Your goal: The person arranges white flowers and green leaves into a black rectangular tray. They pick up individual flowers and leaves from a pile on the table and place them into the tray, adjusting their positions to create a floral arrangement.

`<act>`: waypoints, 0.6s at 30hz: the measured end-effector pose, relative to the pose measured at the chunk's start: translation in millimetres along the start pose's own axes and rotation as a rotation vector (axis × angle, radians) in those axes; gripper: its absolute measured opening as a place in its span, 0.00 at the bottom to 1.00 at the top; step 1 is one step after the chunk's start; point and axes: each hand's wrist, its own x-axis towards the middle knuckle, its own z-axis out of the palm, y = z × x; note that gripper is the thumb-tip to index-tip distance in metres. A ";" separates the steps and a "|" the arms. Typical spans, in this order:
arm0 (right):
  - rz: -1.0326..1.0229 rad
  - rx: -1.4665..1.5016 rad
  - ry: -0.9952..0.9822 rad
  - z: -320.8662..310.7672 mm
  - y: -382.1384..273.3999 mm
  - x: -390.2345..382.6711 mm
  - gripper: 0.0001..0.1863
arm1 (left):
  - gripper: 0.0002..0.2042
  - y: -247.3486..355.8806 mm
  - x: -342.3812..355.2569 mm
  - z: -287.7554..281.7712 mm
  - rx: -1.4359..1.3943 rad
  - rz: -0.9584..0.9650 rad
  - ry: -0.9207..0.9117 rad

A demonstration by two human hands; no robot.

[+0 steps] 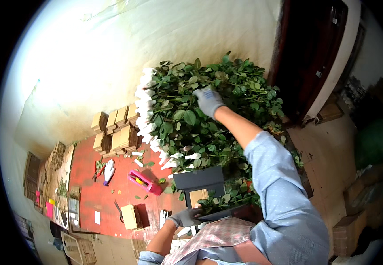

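A big heap of leafy flower stems (180,115) lies against the wall, their white-wrapped heads (145,106) lined up on the left. Over the middle of the heap reaches my right hand (210,102) in a grey glove. Its fingers are bent down at the leaves, and I cannot make out a stem in them. Close to my body, an open dark grey box (199,178) holds a piece of tan cardboard (198,195) and some leafy stems (220,202). My left hand (185,218), also gloved, is closed at the box's near left edge.
On the red tabletop (125,190) are a pink tape dispenser (144,182), stacked cardboard pieces (120,132), a cardboard bundle (131,217) beside scissors (119,210), a white glove (109,172) and red-handled pruners (98,170). A dark door (308,57) stands at the right.
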 end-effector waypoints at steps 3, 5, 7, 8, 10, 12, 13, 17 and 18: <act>-0.077 -0.377 -0.185 11.3 -27.8 10.8 0.17 | 0.27 -6.8 -0.1 -1.3 0.062 -0.101 -0.105; -0.084 -0.528 -0.319 14.0 -51.0 13.3 0.28 | 0.27 -18.9 -5.7 9.0 0.015 -0.088 -0.032; -0.100 -0.631 -0.376 9.6 -48.1 13.0 0.35 | 0.27 -11.4 -4.4 5.2 0.014 -0.109 -0.054; -0.102 -0.655 -0.391 6.8 -44.3 15.5 0.37 | 0.27 -8.7 -3.4 3.4 0.011 -0.101 -0.043; -0.115 -0.679 -0.394 1.0 -33.6 20.3 0.40 | 0.27 -3.7 -1.3 0.4 0.000 -0.086 -0.016; -0.162 -0.665 -0.369 -9.6 -40.1 21.7 0.40 | 0.19 4.7 -4.9 -4.6 0.009 -0.018 -0.043; -0.184 -0.687 -0.363 -19.3 -44.7 21.4 0.37 | 0.18 6.1 -7.0 -6.1 0.011 0.015 -0.054; -0.155 -0.605 0.190 -22.5 -6.1 41.0 0.26 | 0.20 -14.2 1.1 2.7 -0.016 0.072 -0.022; -0.182 -0.505 0.251 -39.1 -9.2 45.6 0.24 | 0.19 -24.9 -0.3 9.4 -0.019 0.090 -0.009</act>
